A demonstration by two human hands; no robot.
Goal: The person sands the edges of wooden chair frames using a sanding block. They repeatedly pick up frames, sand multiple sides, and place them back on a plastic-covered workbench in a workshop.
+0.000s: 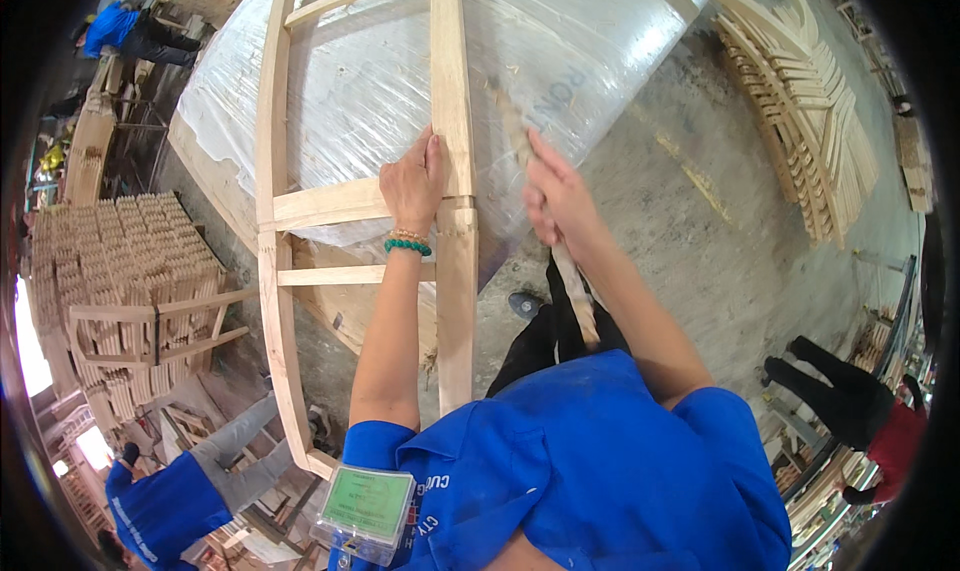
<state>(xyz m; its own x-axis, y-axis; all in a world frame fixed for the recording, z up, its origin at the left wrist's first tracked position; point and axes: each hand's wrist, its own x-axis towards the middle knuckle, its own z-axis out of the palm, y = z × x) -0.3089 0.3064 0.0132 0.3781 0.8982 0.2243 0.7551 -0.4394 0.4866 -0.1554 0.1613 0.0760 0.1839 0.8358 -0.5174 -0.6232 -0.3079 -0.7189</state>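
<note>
A pale wooden frame (455,71), which looks like a chair frame, lies over a plastic-wrapped stack in front of me. My left hand (412,183) is closed on its right-hand rail, just above where a crossbar (335,204) meets it. The thumb points up along the rail, and the other fingers are partly hidden. To the right of that rail, my right hand (562,196) grips a long, thin, mottled wooden stick (572,289). The stick slants from beyond my fist back toward my body, its far end blurred.
Clear plastic film (350,81) covers the stack beneath the frame. Slatted wooden parts (800,121) are piled at the far right, and stacked pieces (130,271) stand at the left. Other people, one in blue (180,501) and one in red (895,441), are nearby.
</note>
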